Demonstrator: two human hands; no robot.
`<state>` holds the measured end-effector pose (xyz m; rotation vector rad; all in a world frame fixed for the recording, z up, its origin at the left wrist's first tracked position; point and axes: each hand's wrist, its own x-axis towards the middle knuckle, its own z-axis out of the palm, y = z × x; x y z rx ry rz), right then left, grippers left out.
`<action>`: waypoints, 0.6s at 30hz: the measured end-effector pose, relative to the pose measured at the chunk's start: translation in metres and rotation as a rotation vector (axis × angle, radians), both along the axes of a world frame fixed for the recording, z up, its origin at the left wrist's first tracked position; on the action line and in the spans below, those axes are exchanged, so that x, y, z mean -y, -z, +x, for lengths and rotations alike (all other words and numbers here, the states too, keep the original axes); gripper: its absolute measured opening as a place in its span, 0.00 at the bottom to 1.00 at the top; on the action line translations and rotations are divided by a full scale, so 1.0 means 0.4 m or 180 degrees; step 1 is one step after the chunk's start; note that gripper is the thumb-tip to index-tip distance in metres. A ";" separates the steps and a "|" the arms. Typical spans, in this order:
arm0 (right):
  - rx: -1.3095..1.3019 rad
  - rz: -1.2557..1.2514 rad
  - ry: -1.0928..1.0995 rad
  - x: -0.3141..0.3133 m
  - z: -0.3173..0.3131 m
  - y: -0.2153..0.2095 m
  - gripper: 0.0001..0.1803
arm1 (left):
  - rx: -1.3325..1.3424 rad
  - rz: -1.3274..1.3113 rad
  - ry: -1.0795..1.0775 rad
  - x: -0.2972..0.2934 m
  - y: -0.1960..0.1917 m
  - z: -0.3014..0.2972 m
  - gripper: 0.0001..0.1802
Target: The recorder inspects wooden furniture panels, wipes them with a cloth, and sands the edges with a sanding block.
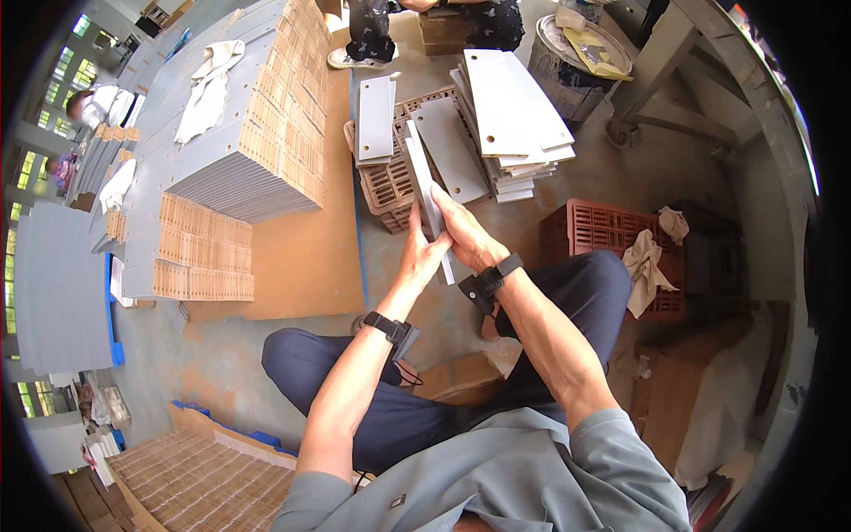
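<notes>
Two hands on one panel: your left hand [421, 253] and right hand [465, 235] are both closed around a narrow white panel [425, 191], held edge-on and tilted away from you, its lower end between your palms and its upper end reaching toward the crates. You're sitting cross-legged on the concrete floor [585, 168], and the panel hangs in the air just in front of your knees.

Ahead of you, a loose heap of white panels [510, 115] lies fanned across the brown plastic crates [386, 182], with one smaller panel [375, 120] sitting off to the left of the heap. That heap looks like what is left to handle, and it's a fair number.

To your left, tall neat stacks of grey panels with tan edge strips [257, 142] stand on a brown board [292, 257]; judging by how tidy they are, much of the work is already behind you. A red crate [612, 232] with a rag [645, 266] draped over it sits by your right knee.
</notes>
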<state>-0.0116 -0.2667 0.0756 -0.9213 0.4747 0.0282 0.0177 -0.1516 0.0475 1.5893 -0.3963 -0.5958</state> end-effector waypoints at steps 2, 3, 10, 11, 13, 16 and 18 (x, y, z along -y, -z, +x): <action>0.0084 -0.0342 0.0040 0.025 0.005 0.008 0.40 | -0.0271 -0.0198 0.0055 0.037 -0.030 0.009 0.50; 0.0154 -0.0659 0.0043 0.036 0.004 0.009 0.44 | -0.0555 -0.0367 0.0075 0.052 -0.033 0.013 0.48; -0.0205 -0.2249 -0.0788 0.095 0.001 -0.029 0.47 | -0.1254 -0.0801 0.0000 0.046 0.034 0.080 0.39; -0.0194 -0.2594 -0.1031 0.112 -0.003 -0.040 0.48 | -0.1267 -0.0811 -0.0009 0.053 0.039 0.085 0.39; -0.0176 -0.3169 -0.1123 0.111 -0.012 -0.062 0.44 | -0.0993 -0.0949 -0.0096 0.057 0.068 0.104 0.36; 0.0646 -0.4102 -0.1289 0.132 -0.053 -0.076 0.34 | -0.1222 -0.0857 -0.0182 0.108 0.055 0.154 0.36; 0.0662 -0.4128 -0.1226 0.149 -0.080 -0.082 0.33 | -0.1188 -0.0800 -0.0346 0.164 0.041 0.182 0.37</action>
